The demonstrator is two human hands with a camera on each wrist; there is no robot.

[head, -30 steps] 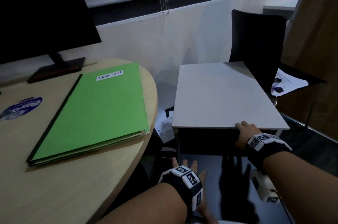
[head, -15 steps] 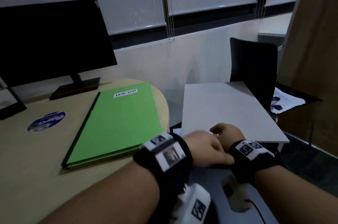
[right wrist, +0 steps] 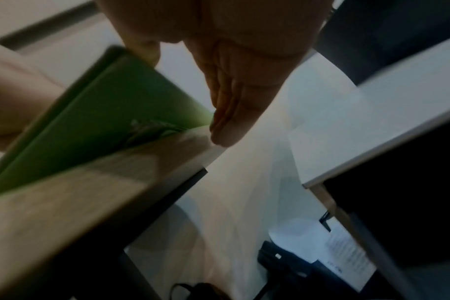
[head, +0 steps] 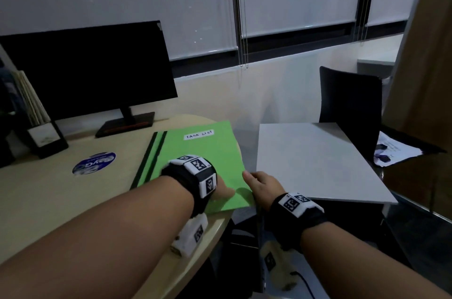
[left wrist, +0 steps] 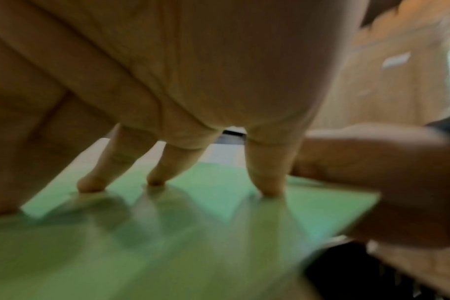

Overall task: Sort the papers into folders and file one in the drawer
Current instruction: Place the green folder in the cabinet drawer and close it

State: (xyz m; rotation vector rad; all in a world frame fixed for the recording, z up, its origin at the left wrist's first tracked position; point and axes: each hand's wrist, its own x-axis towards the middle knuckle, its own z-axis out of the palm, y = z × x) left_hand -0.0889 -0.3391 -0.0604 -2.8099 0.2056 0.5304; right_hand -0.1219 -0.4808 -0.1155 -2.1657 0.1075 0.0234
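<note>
Green folder [head: 203, 164] labelled "TASK LIST" lies flat on the table [head: 61, 205], near its right edge. Left hand [left wrist: 193, 81] grip released: straight fingertips [left wrist: 267, 188] press on the cover. Right hand [head: 263, 185] grasps the folder's right edge, thumb above, fingers beneath. White cabinet [head: 318, 164] stands beside the table.

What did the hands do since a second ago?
Both hands came up from the cabinet to the green folder on the desk. The left hand now presses its fingers onto the cover; the right hand takes the folder's right edge, thumb on top. The right hand let go of the cabinet top. The monitor and blue sticker stayed put.
</note>
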